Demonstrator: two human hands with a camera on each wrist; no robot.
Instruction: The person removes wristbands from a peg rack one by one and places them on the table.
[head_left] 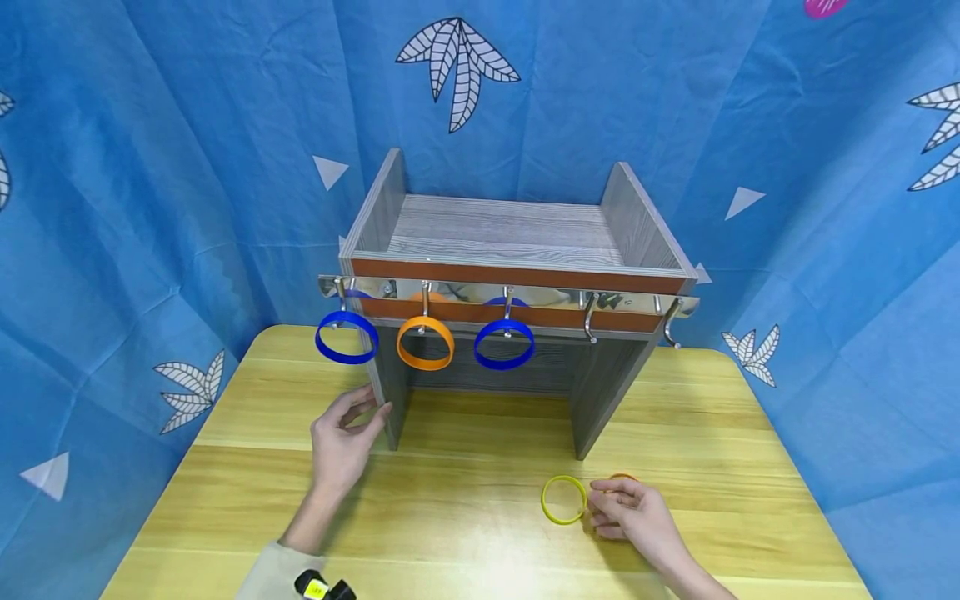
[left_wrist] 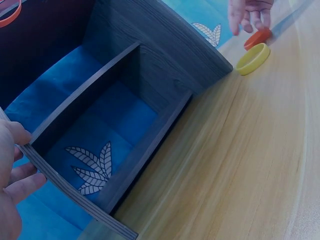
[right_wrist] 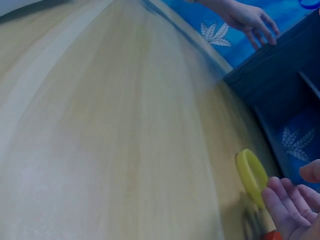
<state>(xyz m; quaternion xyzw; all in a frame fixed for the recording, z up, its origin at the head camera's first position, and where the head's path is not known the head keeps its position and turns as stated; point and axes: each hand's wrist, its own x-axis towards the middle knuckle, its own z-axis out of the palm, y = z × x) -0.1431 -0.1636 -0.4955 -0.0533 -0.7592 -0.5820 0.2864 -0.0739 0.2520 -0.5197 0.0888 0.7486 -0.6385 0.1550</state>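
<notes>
My left hand [head_left: 341, 442] holds the front edge of the left side panel of a grey wooden shelf [head_left: 378, 367], thumb on one face and fingers on the other. Low at the right, my right hand [head_left: 630, 517] hovers with loosely bent fingers and nothing between them. Just left of its fingertips is a yellow ring [head_left: 564, 523] on the table. An orange-red ring [left_wrist: 257, 39] is under that hand, mostly hidden by it in the head view. From the shelf's front hooks hang a blue ring [head_left: 347, 358], an orange ring [head_left: 425, 363] and another blue ring [head_left: 504, 363].
Two metal hooks at the right, an inner hook [head_left: 590, 321] and an end hook [head_left: 671, 325], carry no ring. The shelf stands on a wooden table [head_left: 465, 517]. Behind and beside it hangs a blue curtain [head_left: 247, 167] with leaf prints.
</notes>
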